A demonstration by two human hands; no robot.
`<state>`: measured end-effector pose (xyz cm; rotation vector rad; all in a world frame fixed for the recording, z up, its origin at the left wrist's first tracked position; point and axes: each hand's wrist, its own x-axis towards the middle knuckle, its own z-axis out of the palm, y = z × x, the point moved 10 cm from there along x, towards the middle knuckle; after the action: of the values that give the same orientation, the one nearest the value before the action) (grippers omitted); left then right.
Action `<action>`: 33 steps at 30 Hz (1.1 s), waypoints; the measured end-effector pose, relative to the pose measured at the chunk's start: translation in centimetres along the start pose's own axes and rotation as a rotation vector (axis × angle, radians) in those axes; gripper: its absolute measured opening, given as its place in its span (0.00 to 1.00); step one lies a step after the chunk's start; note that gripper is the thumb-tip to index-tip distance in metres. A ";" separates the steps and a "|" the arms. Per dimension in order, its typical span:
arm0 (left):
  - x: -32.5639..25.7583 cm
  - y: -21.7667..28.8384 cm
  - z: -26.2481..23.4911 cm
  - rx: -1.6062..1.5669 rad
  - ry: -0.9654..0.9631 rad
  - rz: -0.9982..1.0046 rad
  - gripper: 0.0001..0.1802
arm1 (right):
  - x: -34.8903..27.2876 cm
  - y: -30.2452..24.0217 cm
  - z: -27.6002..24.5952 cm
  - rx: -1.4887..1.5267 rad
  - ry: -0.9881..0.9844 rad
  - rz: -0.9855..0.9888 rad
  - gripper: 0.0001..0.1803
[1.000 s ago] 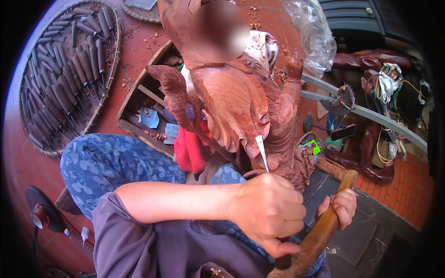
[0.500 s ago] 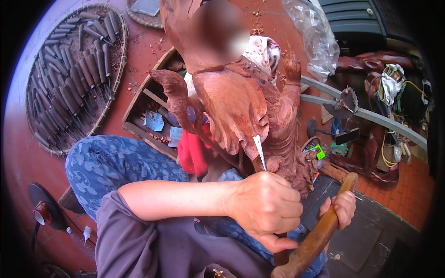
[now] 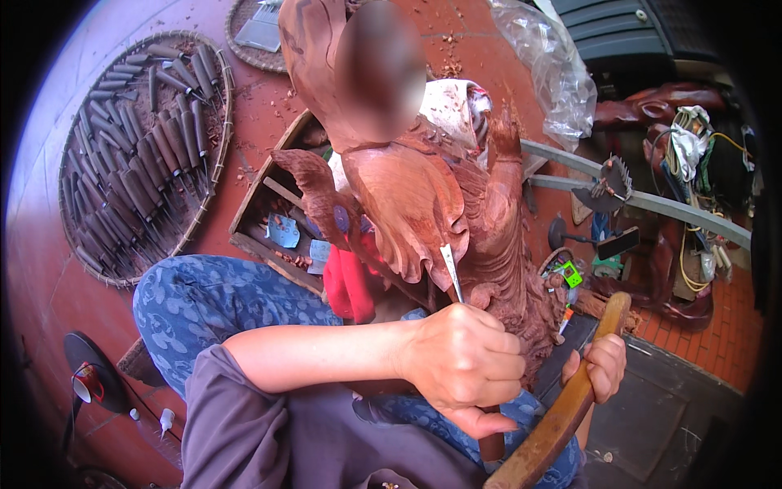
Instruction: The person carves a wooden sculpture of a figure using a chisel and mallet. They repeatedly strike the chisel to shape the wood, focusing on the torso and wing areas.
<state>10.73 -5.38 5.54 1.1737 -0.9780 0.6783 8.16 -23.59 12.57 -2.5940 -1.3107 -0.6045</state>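
My left hand (image 3: 466,363) is closed around a wood chisel (image 3: 452,275), thumb along its brown handle. The pale blade points away from me, its tip at the wavy lower edge of a reddish-brown wood carving (image 3: 399,204). At the right, my right hand (image 3: 601,368) grips a long wooden mallet (image 3: 558,428), held slanting. The mallet's lower end is close to the butt of the chisel handle; I cannot tell whether they touch. The carving has smooth folds and a rougher textured part on its right, and leans between my legs.
A round woven tray (image 3: 224,155) of several wooden-handled chisels lies at far left. A wooden box (image 3: 244,216) with blue papers stands behind the carving. Metal bars (image 3: 692,213), a plastic sheet (image 3: 554,73) and cables are on the right. A black stand (image 3: 94,375) sits lower left.
The view has shifted slightly, so the tray and box appear farther right and lower. Both hands keep their grips, and the chisel tip stays at the carving's edge.
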 end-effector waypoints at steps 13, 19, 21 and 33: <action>-0.3 -0.4 0.0 0.084 0.024 0.005 0.20 | 0.0 0.9 1.3 0.022 -0.001 -0.022 0.16; -0.2 -0.6 0.0 0.126 0.028 -0.003 0.22 | -0.1 1.3 1.9 0.026 -0.037 -0.014 0.16; 0.1 -0.5 0.0 0.109 0.006 0.012 0.22 | 0.3 0.9 1.0 0.068 0.008 -0.016 0.17; 0.3 1.1 0.6 0.076 0.031 -0.024 0.21 | 0.2 1.4 1.7 0.066 -0.092 0.067 0.31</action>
<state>9.83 -5.65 6.36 1.2360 -0.9172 0.7172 9.89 -23.73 11.13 -2.6278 -1.2425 -0.4280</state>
